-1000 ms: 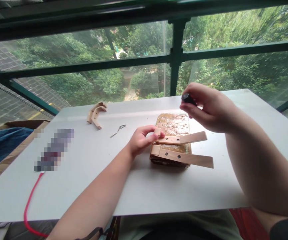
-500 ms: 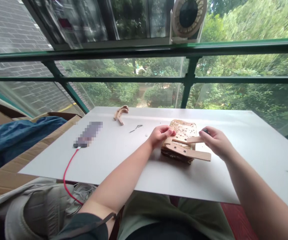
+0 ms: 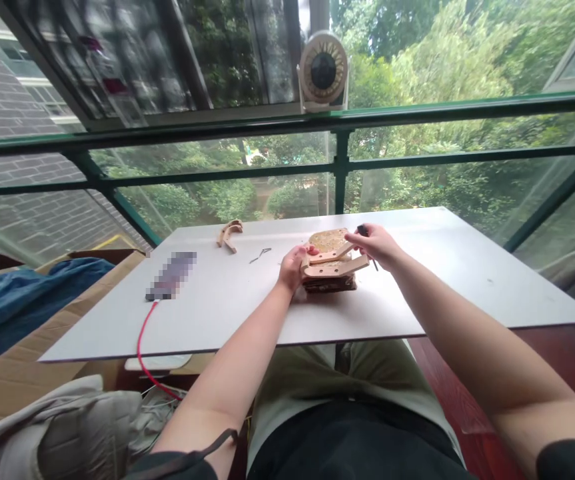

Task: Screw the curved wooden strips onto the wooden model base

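A pale wooden frame (image 3: 334, 271) with two arms and dark screws along them is tilted over a worn, thick block (image 3: 331, 284), its right ends raised. My left hand (image 3: 294, 265) is closed on the frame's left end. My right hand (image 3: 378, 245) is closed round a black-handled tool with a thin dark shaft, which looks like a screwdriver (image 3: 362, 231). The fingertips of that hand are also at the right end of the frame's far arm. Whether the frame still touches the block is hard to tell.
Curved wooden pieces (image 3: 230, 235) lie at the back left of the white table (image 3: 247, 313). Nearer are small metal pieces (image 3: 260, 255) and a blurred-out phone (image 3: 171, 275) on a red cable (image 3: 140, 340). A cardboard box (image 3: 67, 313) with blue cloth stands left. A round fan (image 3: 323, 70) sits beyond the railing.
The frame's right ends have tipped upward off the block, with both hands still at it. The tool's shaft now shows below my right hand. The whole view has shifted.
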Motion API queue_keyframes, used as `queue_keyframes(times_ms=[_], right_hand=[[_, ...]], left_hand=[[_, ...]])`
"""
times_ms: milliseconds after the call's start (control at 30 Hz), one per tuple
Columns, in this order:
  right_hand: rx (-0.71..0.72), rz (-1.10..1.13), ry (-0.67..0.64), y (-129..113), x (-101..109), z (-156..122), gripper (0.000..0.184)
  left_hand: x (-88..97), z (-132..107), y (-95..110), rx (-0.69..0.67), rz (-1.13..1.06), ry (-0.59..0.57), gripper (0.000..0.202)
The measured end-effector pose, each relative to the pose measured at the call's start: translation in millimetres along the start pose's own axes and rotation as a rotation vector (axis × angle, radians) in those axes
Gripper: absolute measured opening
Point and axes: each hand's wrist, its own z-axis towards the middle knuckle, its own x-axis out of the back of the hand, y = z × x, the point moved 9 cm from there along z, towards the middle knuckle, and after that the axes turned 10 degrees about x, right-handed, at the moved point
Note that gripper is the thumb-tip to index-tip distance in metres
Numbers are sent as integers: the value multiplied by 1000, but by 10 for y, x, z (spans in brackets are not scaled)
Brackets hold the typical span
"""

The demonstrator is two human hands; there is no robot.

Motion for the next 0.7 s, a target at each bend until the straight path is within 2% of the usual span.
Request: queue_keyframes(times_ms=[67,167,300,400,500,700], right_hand=[[-10,14,-7,46,10,-46,38],[-68,55,-12,281,30,-119,29],[-131,202,-38,694,-14,-229,38],[-117,344,-22,907,-22,-360,40],[-92,463,10,1008,19,-502,40],[-110,565,42,1023,35,-623,38]], left_hand=[[2,-68,6,-24,8,4,61],[-32,-158,10,-51,44,-28,63],[-56,-213,22,-101,131,-84,73],[-71,-222,29,-135,180,-133,78],[-74,-216,37,-152,190,-138,77],[-88,-211,50,-170,204,-113,74]])
